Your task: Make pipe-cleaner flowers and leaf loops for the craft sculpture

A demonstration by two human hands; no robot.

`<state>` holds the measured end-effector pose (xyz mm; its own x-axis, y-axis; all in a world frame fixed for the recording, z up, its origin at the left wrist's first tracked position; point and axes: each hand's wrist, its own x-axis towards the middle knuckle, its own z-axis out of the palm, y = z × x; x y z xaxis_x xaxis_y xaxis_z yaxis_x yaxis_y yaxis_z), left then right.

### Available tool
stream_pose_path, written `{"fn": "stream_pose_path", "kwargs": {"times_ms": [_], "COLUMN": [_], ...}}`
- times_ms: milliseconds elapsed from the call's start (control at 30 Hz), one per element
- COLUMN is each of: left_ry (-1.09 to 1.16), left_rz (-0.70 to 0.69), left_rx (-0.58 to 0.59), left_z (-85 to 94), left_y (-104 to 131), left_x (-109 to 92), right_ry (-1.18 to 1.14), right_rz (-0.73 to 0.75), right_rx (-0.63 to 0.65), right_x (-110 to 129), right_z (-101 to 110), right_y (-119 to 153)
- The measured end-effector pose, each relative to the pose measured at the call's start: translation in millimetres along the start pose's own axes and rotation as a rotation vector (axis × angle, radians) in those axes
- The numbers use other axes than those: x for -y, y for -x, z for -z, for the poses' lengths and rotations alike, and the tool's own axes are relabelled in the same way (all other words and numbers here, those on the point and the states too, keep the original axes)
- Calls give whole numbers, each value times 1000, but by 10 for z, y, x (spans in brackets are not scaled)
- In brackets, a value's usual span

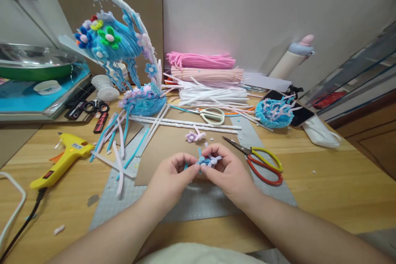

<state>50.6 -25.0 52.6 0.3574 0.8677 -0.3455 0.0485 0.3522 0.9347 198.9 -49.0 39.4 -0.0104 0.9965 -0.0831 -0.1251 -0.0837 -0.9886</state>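
Note:
Between both hands is a small pipe-cleaner flower piece [208,161] in blue and pale lilac, low over the cardboard. My left hand [176,171] pinches its blue left part between thumb and forefinger. From the other side, my right hand [225,169] grips the lilac part, its thumb and fingertips close to the left thumb. Fingers hide some of the piece. Just beyond the hands lies a loose purple-and-pink pipe-cleaner flower [191,136]. To the right rest scissors [262,163] with one yellow and one red handle, blades pointing left.
A yellow glue gun [62,159] lies at left near cut pipe-cleaner strips [119,169]. A blue flowered pipe-cleaner lamp-like model [117,41] stands behind. Bundles of white pipe cleaners [213,95], cream-handled scissors [212,116] and a blue round piece [274,113] sit farther back.

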Motion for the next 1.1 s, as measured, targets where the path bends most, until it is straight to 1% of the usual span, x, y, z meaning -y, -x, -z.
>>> {"fn": "stream_pose_path", "kwargs": {"times_ms": [100,233,367,433,500,600,667,767,967,1100], "left_ry": [-63,-223,-312,-361,-434,-519,-543,-572,-619,-635], "left_rz": [-25,-65,-127,-217,-389,-661,-774,-860,-945,-1019], "left_rx": [-1,-33,-61,-76,-82,-57,-33,-15,-71,-98], "left_z": [9,13,2,2,11,32,43,48,45,44], "left_y": [-17,-34,-24,0,37,100,135,161,154,172], "left_x": [11,43,69,69,62,41,26,11,13,-1], "right_ry": [25,59,97,127,181,275,304,307,322,346], "right_rz": [21,55,129,186,270,470,598,696,714,792], "right_rx": [10,39,-4,-24,-40,-43,-24,6,1,4], "right_x": [-8,-45,-89,-99,-97,-78,-59,-31,-8,-6], "right_z": [-1,-4,-14,-11,1,33,53,69,70,59], "right_y": [9,26,31,40,62,116,150,176,193,209]}}
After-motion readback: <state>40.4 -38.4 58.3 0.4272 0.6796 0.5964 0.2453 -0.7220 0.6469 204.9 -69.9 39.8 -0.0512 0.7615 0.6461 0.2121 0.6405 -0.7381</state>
